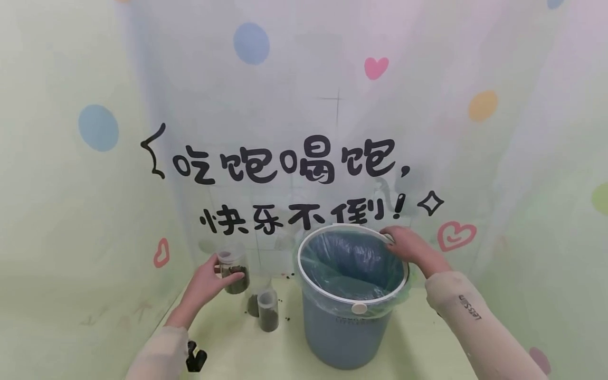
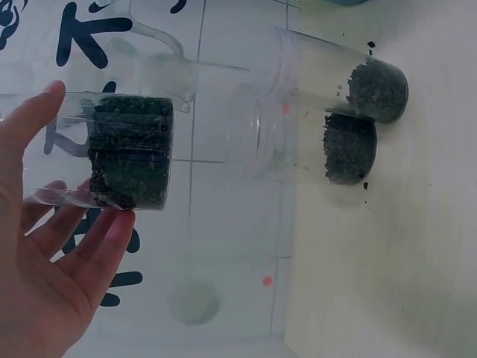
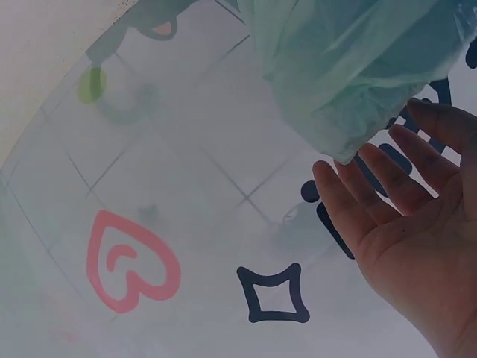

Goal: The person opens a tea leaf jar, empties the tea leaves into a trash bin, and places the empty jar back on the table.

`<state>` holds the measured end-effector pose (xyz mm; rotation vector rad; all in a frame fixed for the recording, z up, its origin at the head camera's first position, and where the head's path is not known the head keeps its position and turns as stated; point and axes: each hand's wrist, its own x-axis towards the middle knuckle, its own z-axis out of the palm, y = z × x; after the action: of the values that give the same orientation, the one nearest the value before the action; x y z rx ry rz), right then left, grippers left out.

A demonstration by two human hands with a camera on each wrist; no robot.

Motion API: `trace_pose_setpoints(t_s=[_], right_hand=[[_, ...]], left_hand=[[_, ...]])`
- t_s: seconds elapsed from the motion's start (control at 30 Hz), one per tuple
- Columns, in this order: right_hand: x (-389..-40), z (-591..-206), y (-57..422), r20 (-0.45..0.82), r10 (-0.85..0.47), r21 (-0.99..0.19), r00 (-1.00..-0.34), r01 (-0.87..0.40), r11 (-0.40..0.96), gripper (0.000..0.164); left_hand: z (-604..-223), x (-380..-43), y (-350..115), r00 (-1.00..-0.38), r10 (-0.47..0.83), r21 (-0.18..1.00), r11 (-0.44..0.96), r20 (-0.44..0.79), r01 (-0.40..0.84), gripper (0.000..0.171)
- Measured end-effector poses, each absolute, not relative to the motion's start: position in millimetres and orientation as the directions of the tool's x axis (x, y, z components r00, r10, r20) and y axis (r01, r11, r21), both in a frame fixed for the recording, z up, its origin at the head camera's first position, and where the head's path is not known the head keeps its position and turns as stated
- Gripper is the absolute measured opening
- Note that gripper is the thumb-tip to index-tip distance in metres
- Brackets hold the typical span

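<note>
In the head view my left hand point(image 1: 205, 282) grips an upright clear jar point(image 1: 237, 288), thumb on one side and fingers on the other. The left wrist view shows dark, coarse leaf-like bits packed in the jar's lower part. Below it, two smaller clear jars point(image 1: 268, 312) with dark granules stand side by side on the pale surface. My right hand point(image 1: 411, 246) is at the far right rim of a blue bin point(image 1: 344, 338). A thin green bag point(image 1: 339, 264) lines the bin under a white ring. In the right wrist view its loosely extended fingers reach the bag's outer edge.
Dark crumbs point(image 1: 287, 319) are scattered on the tabletop point(image 1: 228, 345) around the small jars. Close behind stands a pale wall point(image 1: 285, 95) with black lettering, dots and hearts. Walls also flank the surface left and right. A black object point(image 1: 196, 357) shows beside the left sleeve.
</note>
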<state>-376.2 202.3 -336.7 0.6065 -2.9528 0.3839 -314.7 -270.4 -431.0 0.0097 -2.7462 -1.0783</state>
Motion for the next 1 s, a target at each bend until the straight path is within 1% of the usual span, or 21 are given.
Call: trace_pose_setpoints(t_s=[0.2, 0.37, 0.63, 0.83, 1.0], right_hand=[[-375.4, -331.4, 198.0, 0.139, -0.382, -0.200, -0.914, -0.404, 0.893, 0.037], [-374.8, -327.1, 194.6, 0.122, -0.381, -0.202, -0.916, -0.399, 0.894, 0.038], [-376.3, -322.8, 193.6, 0.134, -0.387, -0.188, -0.912, -0.407, 0.894, 0.037], [-378.2, -324.5, 192.4, 0.135, -0.391, -0.178, -0.911, -0.410, 0.894, 0.037], [-376.8, -325.5, 191.4, 0.132, -0.390, -0.190, -0.912, -0.409, 0.893, 0.038]], left_hand=[[-413.9, -321.3, -259.7, -0.977, -0.047, 0.676, 0.728, 0.209, 0.110, 0.085], [-398.3, -326.7, -249.0, -0.975, -0.022, 0.678, 0.722, 0.221, 0.137, 0.088], [-370.7, -335.9, -229.3, -0.968, 0.012, 0.663, 0.727, 0.251, 0.181, 0.091], [-349.5, -337.8, -214.1, -0.958, 0.027, 0.659, 0.720, 0.287, 0.218, 0.085], [-331.9, -338.2, -200.7, -0.956, 0.028, 0.663, 0.714, 0.291, 0.223, 0.087]])
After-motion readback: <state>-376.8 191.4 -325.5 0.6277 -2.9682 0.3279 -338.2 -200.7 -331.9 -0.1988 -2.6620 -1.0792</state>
